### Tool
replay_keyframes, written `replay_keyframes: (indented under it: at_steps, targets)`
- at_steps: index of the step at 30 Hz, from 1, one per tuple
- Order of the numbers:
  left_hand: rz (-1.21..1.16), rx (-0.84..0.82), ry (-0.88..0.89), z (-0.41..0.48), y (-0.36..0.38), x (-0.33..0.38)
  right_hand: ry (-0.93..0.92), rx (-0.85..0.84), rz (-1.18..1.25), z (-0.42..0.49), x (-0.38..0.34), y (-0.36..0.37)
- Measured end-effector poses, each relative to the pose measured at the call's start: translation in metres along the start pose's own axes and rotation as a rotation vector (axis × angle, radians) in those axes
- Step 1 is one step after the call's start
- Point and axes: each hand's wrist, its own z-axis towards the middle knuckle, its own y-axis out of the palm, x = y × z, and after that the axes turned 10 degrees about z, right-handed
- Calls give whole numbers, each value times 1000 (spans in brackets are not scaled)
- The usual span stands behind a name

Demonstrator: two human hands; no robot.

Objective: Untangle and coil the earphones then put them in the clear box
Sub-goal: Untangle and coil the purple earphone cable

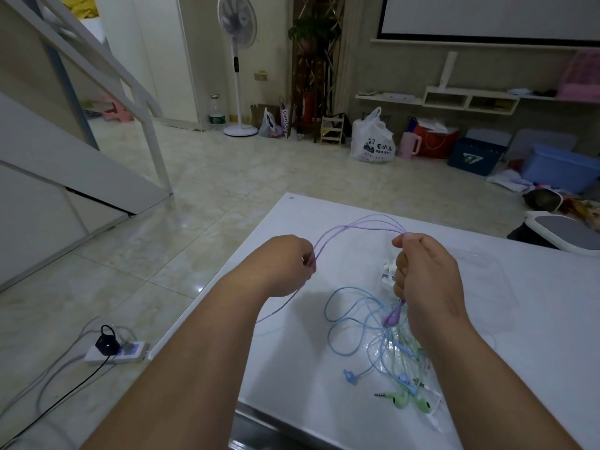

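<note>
Holding purple earphones (360,227), both hands (285,264)

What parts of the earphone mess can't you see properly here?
Head view only:
- The fingers of the left hand pinching the purple earphones: hidden behind the hand's own back.
- The white object: mostly behind the right hand.
- The clear box: see-through, only faint edges on the white table.
- Blue earphones and green earphones: tangle partly under the right forearm.
</note>
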Motion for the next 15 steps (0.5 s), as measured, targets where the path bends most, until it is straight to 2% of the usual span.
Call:
replay_keyframes:
  at_steps: [3, 9, 15]
  targets:
    - [-178, 34, -35, -1, -5, 2, 61, -17, -40, 2, 3, -1]
    - [-302, 92, -24, -3, -6, 1, 186, -83, -39, 5, 7, 0]
    - [-416, 187, -15, -5, -11, 5, 195, -137, -145, 5, 12, -2]
